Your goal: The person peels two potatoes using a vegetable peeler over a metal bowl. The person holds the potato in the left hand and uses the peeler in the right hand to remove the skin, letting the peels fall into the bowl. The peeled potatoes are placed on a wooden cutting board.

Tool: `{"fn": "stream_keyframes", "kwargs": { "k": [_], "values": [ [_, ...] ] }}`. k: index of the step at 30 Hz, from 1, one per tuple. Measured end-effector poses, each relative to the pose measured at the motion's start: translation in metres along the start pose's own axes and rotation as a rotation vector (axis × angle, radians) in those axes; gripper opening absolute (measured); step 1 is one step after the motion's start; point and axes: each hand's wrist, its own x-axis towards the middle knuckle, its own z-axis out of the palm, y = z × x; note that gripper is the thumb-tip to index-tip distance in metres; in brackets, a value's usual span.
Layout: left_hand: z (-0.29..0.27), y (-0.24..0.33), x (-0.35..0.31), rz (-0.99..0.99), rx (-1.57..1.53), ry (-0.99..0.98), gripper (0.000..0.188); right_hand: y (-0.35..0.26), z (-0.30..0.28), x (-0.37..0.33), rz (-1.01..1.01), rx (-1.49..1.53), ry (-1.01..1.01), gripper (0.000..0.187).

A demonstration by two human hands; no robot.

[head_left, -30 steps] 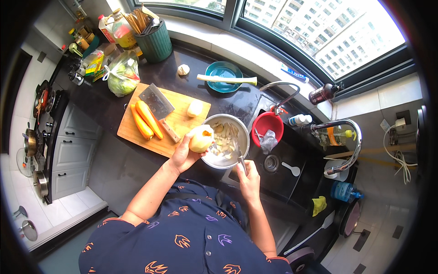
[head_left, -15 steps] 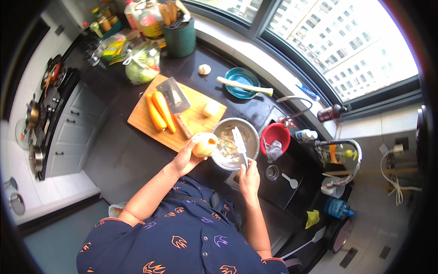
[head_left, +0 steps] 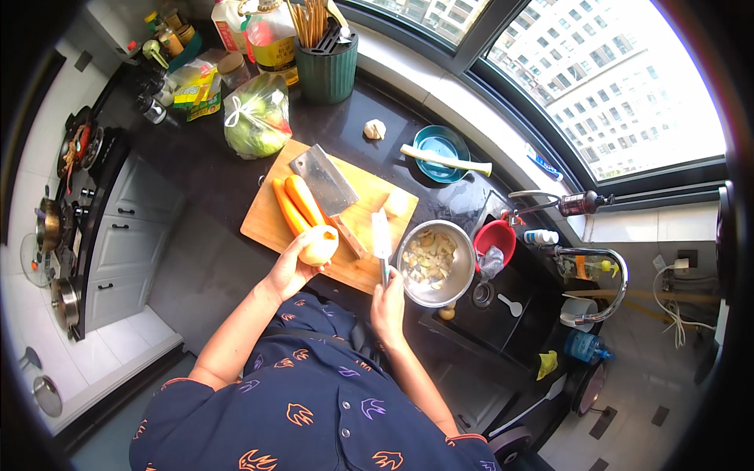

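Observation:
My left hand (head_left: 292, 271) is closed around a pale, mostly peeled potato (head_left: 318, 246) above the near edge of the wooden cutting board (head_left: 361, 273). In my right hand (head_left: 387, 302) is a peeler (head_left: 381, 235), its whitish blade pointing away from me over the board. Two peeled carrots (head_left: 298, 200) lie on the board beside a cleaver (head_left: 328, 182), whose wooden handle points toward me. Another pale potato (head_left: 397, 202) rests at the board's right corner. Right of the board, a metal bowl (head_left: 465, 271) holds peelings.
Beyond the board are a tied bag of vegetables (head_left: 258, 118), a garlic bulb (head_left: 375, 129) and a teal plate (head_left: 441, 144) with a scallion stalk across it. A red basin (head_left: 496, 239) and the faucet (head_left: 620, 275) stand right, by the sink. A stove (head_left: 102, 165) is far left.
The peeler has swung left from over the bowl to over the board. My left hand has shifted left with the potato. The view has shifted, so counter things appear farther right.

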Motion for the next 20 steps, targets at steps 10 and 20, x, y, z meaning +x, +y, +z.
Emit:
{"fn": "stream_keyframes", "kwargs": {
  "k": [10,20],
  "values": [
    [-0.052,0.08,0.029,-0.112,0.113,-0.021,0.049,0.005,0.079,0.003,0.271,-0.4,0.159,0.074],
    [-0.128,0.124,0.034,-0.046,0.17,0.17,0.047,-0.107,0.147,0.064,-0.051,-0.298,-0.022,0.082]
  ]
}}
